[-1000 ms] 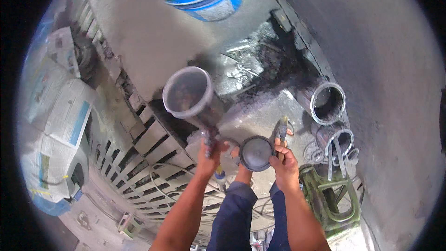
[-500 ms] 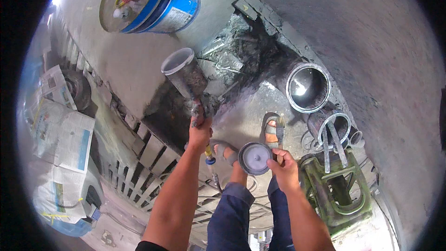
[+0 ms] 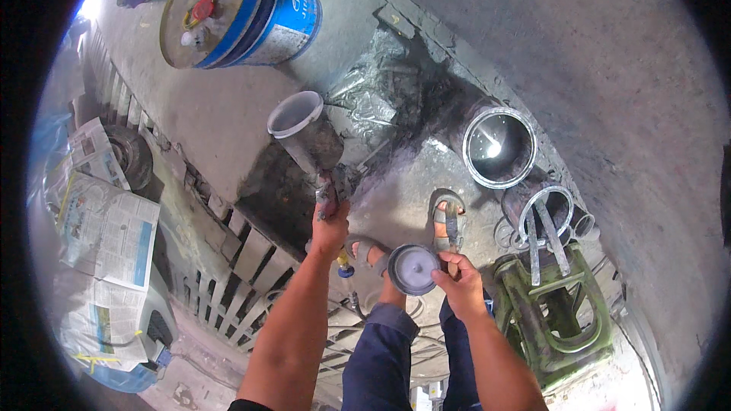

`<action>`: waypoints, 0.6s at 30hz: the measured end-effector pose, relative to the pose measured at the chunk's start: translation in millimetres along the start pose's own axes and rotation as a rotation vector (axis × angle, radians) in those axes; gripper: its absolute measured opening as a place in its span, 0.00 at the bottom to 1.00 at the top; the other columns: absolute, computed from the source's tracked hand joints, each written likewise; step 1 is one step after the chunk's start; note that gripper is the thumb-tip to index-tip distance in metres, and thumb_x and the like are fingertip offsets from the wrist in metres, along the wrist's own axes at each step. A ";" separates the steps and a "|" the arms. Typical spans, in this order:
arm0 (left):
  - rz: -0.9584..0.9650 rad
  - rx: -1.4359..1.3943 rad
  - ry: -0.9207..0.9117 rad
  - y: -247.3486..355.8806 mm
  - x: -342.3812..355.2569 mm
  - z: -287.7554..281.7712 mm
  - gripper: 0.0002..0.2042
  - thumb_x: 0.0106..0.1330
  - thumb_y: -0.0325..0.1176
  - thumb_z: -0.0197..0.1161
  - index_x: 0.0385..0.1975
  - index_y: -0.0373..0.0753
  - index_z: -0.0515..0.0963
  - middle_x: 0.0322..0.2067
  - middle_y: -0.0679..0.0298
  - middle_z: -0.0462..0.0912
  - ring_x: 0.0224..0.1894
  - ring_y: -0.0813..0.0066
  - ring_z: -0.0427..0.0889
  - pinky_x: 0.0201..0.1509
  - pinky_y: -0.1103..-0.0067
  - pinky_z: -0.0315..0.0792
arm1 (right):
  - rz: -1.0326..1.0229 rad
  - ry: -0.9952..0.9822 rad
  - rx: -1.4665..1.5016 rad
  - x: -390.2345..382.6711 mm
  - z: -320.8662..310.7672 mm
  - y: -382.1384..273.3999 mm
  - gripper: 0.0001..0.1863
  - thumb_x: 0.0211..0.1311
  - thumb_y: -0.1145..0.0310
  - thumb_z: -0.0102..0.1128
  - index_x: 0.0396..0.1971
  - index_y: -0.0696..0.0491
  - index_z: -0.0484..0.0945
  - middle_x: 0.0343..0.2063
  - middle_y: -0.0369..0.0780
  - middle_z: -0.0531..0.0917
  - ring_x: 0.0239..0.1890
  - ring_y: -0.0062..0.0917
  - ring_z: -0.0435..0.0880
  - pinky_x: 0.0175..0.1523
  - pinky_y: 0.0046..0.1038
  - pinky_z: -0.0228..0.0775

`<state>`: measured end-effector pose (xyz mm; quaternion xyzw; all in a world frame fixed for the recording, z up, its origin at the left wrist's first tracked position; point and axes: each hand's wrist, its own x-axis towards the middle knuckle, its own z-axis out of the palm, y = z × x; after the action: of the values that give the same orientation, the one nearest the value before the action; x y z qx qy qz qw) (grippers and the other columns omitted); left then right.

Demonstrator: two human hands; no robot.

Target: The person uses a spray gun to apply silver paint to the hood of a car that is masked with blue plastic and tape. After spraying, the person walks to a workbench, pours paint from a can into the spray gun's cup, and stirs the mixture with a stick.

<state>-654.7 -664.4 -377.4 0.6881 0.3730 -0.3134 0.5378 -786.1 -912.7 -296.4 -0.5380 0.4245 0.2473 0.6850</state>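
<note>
My left hand [image 3: 330, 230] is wrapped round the grip of a paint-crusted spray gun [image 3: 327, 192]. Its cup [image 3: 316, 143] stands open at the top, a little tilted, with a pale rim and grey-smeared sides. Below the fist hangs a hose fitting [image 3: 345, 265] in yellow and blue. To the right and nearer to me, my right hand [image 3: 463, 289] pinches the edge of a round lid [image 3: 416, 269], dark-rimmed with a pale grey inner face and a small knob in the middle. Lid and cup are well apart.
An open metal can [image 3: 466, 154] stands at the right. A smaller pot [image 3: 567, 196] with two flat sticks [image 3: 550, 237] is beside a green metal stand [image 3: 590, 350]. A blue drum [image 3: 285, 23] lies far left; newspaper-masked parts [image 3: 114, 236] and slats [image 3: 228, 289] are nearer.
The cup and spray gun sit slightly lower and more to the right in view. The lid has shifted slightly left and down with my right hand. Both grips stay the same.
</note>
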 end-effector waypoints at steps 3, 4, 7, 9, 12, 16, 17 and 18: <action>0.029 0.009 -0.065 -1.9 -2.8 -1.9 0.09 0.64 0.40 0.59 0.34 0.43 0.70 0.19 0.69 0.70 0.17 0.81 0.70 0.16 0.83 0.58 | -0.038 0.028 -0.087 2.9 -1.2 7.2 0.19 0.50 0.76 0.67 0.44 0.56 0.74 0.34 0.32 0.75 0.36 0.14 0.73 0.43 0.18 0.67; 0.034 0.015 -0.063 -1.8 -5.1 -1.6 0.09 0.63 0.38 0.59 0.37 0.42 0.70 0.22 0.68 0.70 0.19 0.80 0.71 0.18 0.83 0.61 | -0.033 0.024 -0.076 2.6 -0.9 7.7 0.19 0.51 0.77 0.66 0.44 0.57 0.74 0.34 0.32 0.76 0.36 0.14 0.73 0.44 0.18 0.68; 0.009 0.039 -0.006 -0.1 -14.1 -1.5 0.16 0.61 0.30 0.60 0.48 0.37 0.66 0.34 0.62 0.71 0.28 0.75 0.78 0.28 0.80 0.72 | -0.018 0.016 -0.043 0.0 -0.1 4.9 0.18 0.52 0.81 0.63 0.45 0.58 0.73 0.36 0.33 0.78 0.38 0.14 0.74 0.46 0.19 0.68; 0.167 0.163 0.074 1.4 -26.9 1.1 0.16 0.61 0.29 0.59 0.47 0.36 0.68 0.37 0.59 0.69 0.32 0.70 0.78 0.32 0.77 0.72 | -0.010 0.004 -0.016 -2.9 1.1 0.9 0.18 0.53 0.81 0.63 0.45 0.58 0.73 0.36 0.33 0.77 0.40 0.14 0.74 0.46 0.19 0.68; 0.457 0.463 0.199 1.1 -48.9 -2.2 0.14 0.60 0.28 0.58 0.45 0.35 0.69 0.40 0.54 0.67 0.38 0.62 0.77 0.38 0.72 0.71 | -0.011 0.018 0.001 -8.9 1.7 -4.2 0.18 0.52 0.81 0.63 0.45 0.58 0.73 0.35 0.31 0.76 0.38 0.13 0.73 0.45 0.18 0.67; 0.765 0.592 0.162 -4.4 -66.4 -15.5 0.15 0.52 0.22 0.58 0.40 0.36 0.71 0.39 0.51 0.71 0.39 0.52 0.74 0.43 0.67 0.69 | -0.007 0.020 0.023 -21.8 6.0 -21.0 0.18 0.51 0.82 0.63 0.44 0.58 0.73 0.32 0.29 0.73 0.35 0.11 0.70 0.42 0.16 0.65; 0.777 0.568 0.103 -14.9 -66.4 -22.8 0.16 0.50 0.22 0.58 0.40 0.36 0.71 0.38 0.52 0.72 0.39 0.51 0.74 0.43 0.67 0.69 | -0.009 0.019 0.010 -23.2 7.1 -21.3 0.18 0.51 0.82 0.63 0.44 0.58 0.73 0.31 0.29 0.73 0.34 0.11 0.69 0.41 0.16 0.64; 0.786 0.547 0.093 -18.8 -67.2 -25.3 0.19 0.46 0.20 0.57 0.42 0.38 0.72 0.36 0.53 0.75 0.40 0.50 0.74 0.43 0.67 0.69 | -0.010 0.020 -0.003 -24.3 7.6 -21.7 0.18 0.51 0.82 0.64 0.43 0.58 0.73 0.31 0.28 0.72 0.34 0.11 0.68 0.41 0.16 0.64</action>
<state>-705.3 -648.9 -325.4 0.9064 0.0123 -0.1420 0.3976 -779.0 -909.1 -263.9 -0.5434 0.4284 0.2390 0.6812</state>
